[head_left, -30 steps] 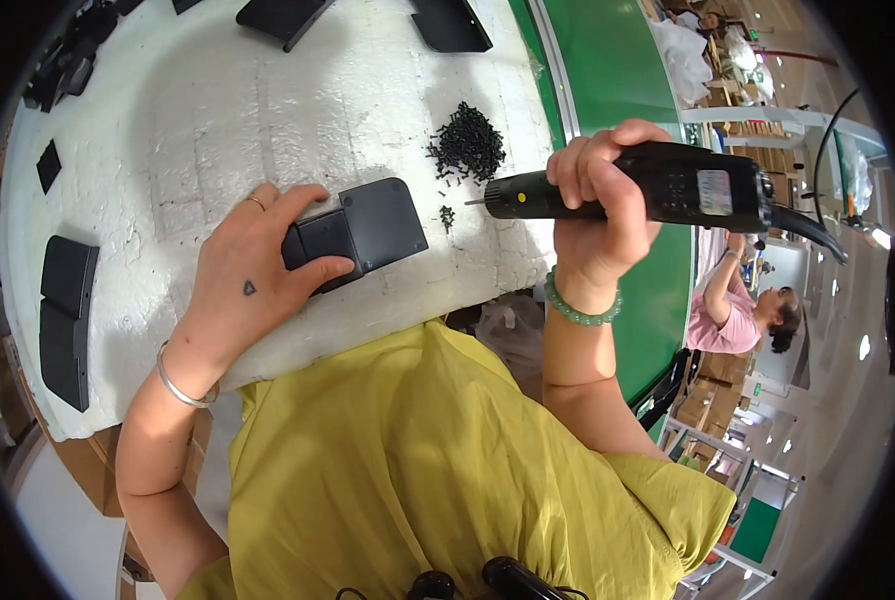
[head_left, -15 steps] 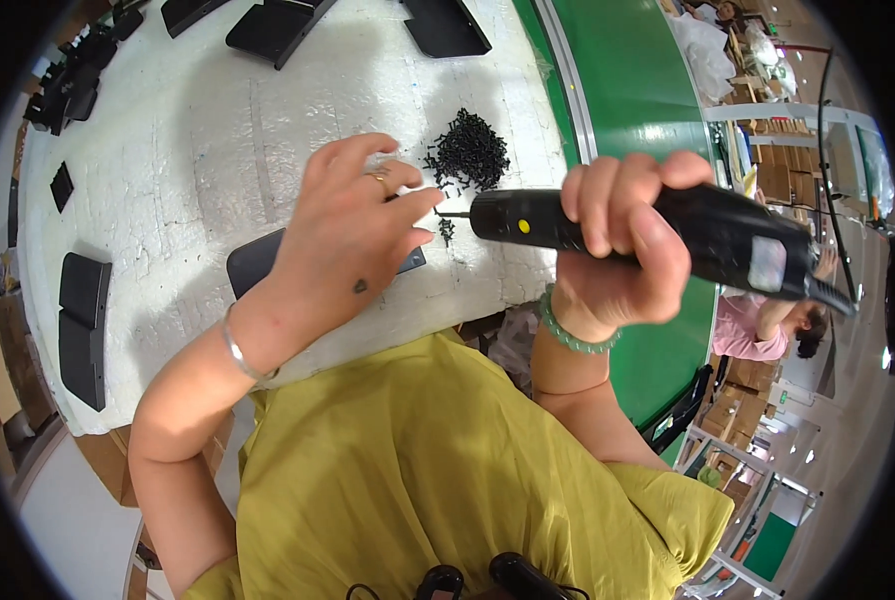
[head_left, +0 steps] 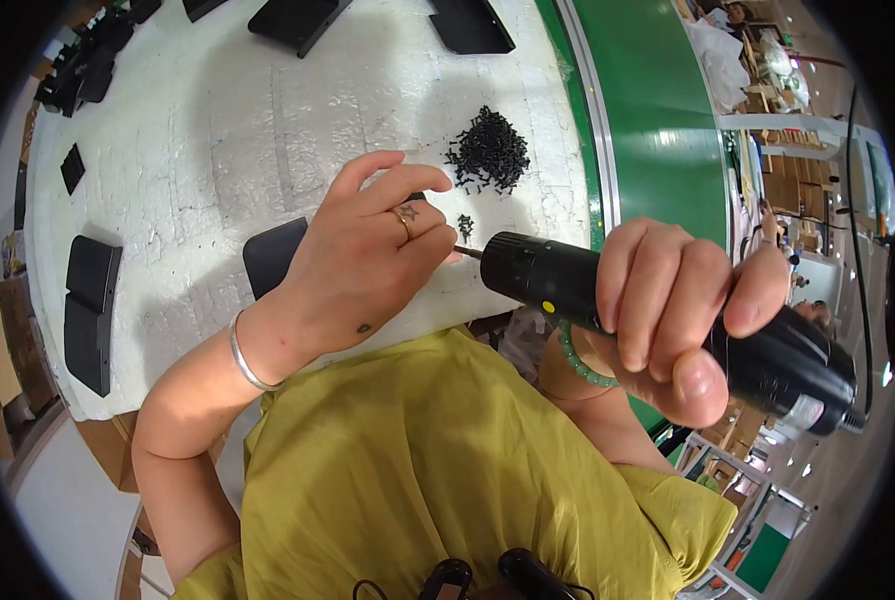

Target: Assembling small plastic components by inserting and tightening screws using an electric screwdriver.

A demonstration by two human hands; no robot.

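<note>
My right hand (head_left: 667, 320) is wrapped round a black electric screwdriver (head_left: 547, 280) with a yellow dot on its body, held tilted over the table's right edge. Its thin bit (head_left: 469, 251) points left and meets the fingertips of my left hand (head_left: 377, 240). There the thumb and index finger are pinched together near the bit's tip; whatever is between them is hidden. Beneath the left hand lies a flat black part (head_left: 274, 252), mostly covered. A small cluster of black screws (head_left: 465, 226) lies just beyond the bit, with a larger heap of black screws (head_left: 492, 150) farther off.
Black bent panels (head_left: 297, 22) and another black panel (head_left: 472, 25) lie along the far side. More black parts (head_left: 92, 310) sit at the left of the white padded table (head_left: 177, 200). A green surface (head_left: 657, 120) runs along the right. A cable (head_left: 862, 350) trails from the screwdriver.
The screwdriver has swung, its rear end now lower and nearer to me. My left fingers, spread before, have closed in at the bit's tip. The view has shifted slightly.
</note>
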